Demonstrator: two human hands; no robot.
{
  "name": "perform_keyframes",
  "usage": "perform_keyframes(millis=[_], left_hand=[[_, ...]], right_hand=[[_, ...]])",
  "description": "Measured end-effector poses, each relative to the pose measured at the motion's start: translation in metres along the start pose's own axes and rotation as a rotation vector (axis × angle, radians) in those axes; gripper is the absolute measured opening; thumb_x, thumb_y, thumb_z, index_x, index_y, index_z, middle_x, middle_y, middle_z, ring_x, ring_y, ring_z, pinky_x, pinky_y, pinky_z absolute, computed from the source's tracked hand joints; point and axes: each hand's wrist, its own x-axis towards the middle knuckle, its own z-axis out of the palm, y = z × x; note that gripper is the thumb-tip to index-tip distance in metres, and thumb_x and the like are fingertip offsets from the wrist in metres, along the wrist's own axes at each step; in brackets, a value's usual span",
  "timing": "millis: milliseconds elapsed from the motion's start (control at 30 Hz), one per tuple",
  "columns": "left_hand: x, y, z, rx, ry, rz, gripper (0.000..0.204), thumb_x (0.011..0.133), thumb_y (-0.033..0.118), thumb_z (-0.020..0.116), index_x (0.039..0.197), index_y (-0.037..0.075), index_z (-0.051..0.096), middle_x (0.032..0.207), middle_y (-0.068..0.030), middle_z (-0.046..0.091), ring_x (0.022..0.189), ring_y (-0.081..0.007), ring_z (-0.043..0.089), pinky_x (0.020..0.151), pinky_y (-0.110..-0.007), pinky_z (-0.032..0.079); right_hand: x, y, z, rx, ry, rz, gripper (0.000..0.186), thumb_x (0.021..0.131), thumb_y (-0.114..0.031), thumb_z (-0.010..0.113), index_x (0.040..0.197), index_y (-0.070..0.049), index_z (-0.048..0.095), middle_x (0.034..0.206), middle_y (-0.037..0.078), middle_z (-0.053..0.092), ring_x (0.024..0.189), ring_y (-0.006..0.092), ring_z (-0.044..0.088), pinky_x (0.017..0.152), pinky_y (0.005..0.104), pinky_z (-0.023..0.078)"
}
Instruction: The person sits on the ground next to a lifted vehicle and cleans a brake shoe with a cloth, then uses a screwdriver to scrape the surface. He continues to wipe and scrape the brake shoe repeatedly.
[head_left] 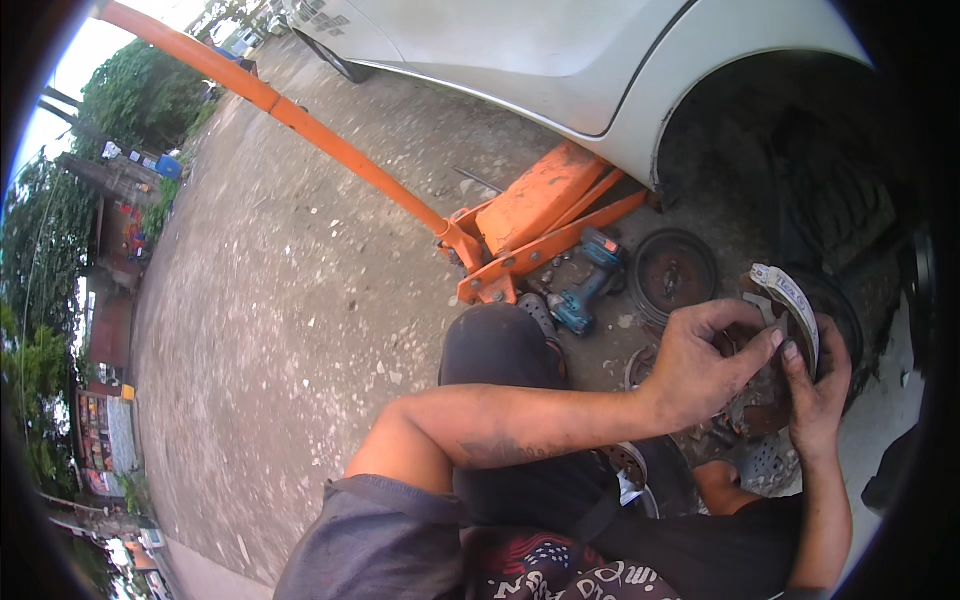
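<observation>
A curved brake shoe (pixel 803 312) with a pale outer face and writing on it is held up at the right, near the car's wheel well. My left hand (pixel 708 358) is closed at its inner side, thumb and fingers pinching by a small greyish flat piece (pixel 762 306); whether that piece belongs to the shoe I cannot tell. Wrapped around the shoe's lower outer side is my right hand (pixel 822 388), its thumb pressed near the left thumb. On the ground beyond my left hand lies a round, rusty brake drum (pixel 675 272).
An orange floor jack (pixel 540 200) stands under the white car (pixel 520 50), its long handle (pixel 290 112) slanting up leftward. A teal and black cordless driver (pixel 585 295) lies by my foot. Another curved shoe (pixel 628 462) sits near my legs. Rough ground (pixel 270 300) stretches left.
</observation>
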Motion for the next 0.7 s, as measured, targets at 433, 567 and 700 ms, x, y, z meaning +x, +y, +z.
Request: perform_keyframes(millis=[433, 567, 700], left_hand=[[0.022, 0.006, -0.009, -0.12, -0.023, -0.282, 0.028, 0.091, 0.017, 0.079, 0.104, -0.003, 0.065, 0.085, -0.0051, 0.071, 0.07, -0.0066, 0.063, 0.061, -0.021, 0.05], [0.023, 0.013, -0.01, -0.138, -0.046, -0.259, 0.029, 0.09, 0.012, 0.078, 0.108, -0.005, 0.064, 0.088, -0.0081, 0.072, 0.069, -0.0097, 0.065, 0.062, -0.023, 0.052], [0.02, 0.015, -0.008, -0.149, -0.053, -0.244, 0.025, 0.091, 0.009, 0.077, 0.107, -0.004, 0.064, 0.092, -0.0132, 0.074, 0.069, -0.0147, 0.069, 0.063, -0.025, 0.055]], right_hand=[[0.003, -0.002, 0.0, -0.087, 0.084, -0.028, 0.037, 0.091, -0.024, 0.072, 0.112, 0.004, 0.061, 0.099, 0.008, 0.065, 0.094, 0.0148, 0.06, 0.086, 0.0291, 0.047], [0.004, -0.006, -0.01, -0.106, -0.028, -0.05, 0.037, 0.088, -0.022, 0.074, 0.115, 0.001, 0.063, 0.1, 0.012, 0.068, 0.097, 0.0163, 0.063, 0.086, 0.0324, 0.051], [0.006, -0.004, -0.013, 0.048, -0.082, -0.024, 0.049, 0.085, -0.016, 0.077, 0.128, 0.0, 0.059, 0.115, 0.013, 0.066, 0.108, 0.0197, 0.064, 0.096, 0.035, 0.05]])
